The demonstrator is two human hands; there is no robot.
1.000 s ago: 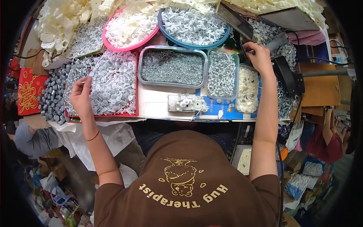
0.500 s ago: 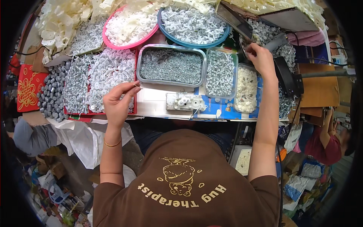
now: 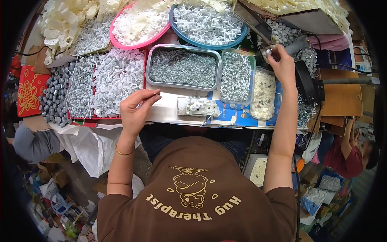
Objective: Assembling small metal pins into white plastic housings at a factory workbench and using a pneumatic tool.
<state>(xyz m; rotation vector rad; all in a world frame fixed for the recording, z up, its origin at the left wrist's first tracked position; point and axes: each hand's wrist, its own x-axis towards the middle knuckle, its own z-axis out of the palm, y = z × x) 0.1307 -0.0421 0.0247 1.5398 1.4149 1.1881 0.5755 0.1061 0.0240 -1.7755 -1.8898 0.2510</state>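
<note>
Near the front of the metal tray (image 3: 219,70) of small metal pins, my left hand (image 3: 137,109) is closed in a pinch on a small thin metal pin (image 3: 156,94). At the far right, my right hand (image 3: 283,64) pinches a small white piece (image 3: 269,51), its exact kind too small to make out. Between the hands, on the table edge, lies a white plastic gear housing (image 3: 197,107) with small white gears on top and a thin metal rod beside it. Neither hand touches it.
A clear tub of grey-white shafted parts (image 3: 236,76) and a tub of small cream pieces (image 3: 263,94) stand right of the tray. Behind are a pink basin (image 3: 113,39) and a blue basin (image 3: 242,39) of parts. A black device (image 3: 308,82) stands at right.
My left hand has moved right and slightly nearer, toward the gear housing, with the pin. My right hand has shifted a little right, and a white piece now shows at its fingertips.
</note>
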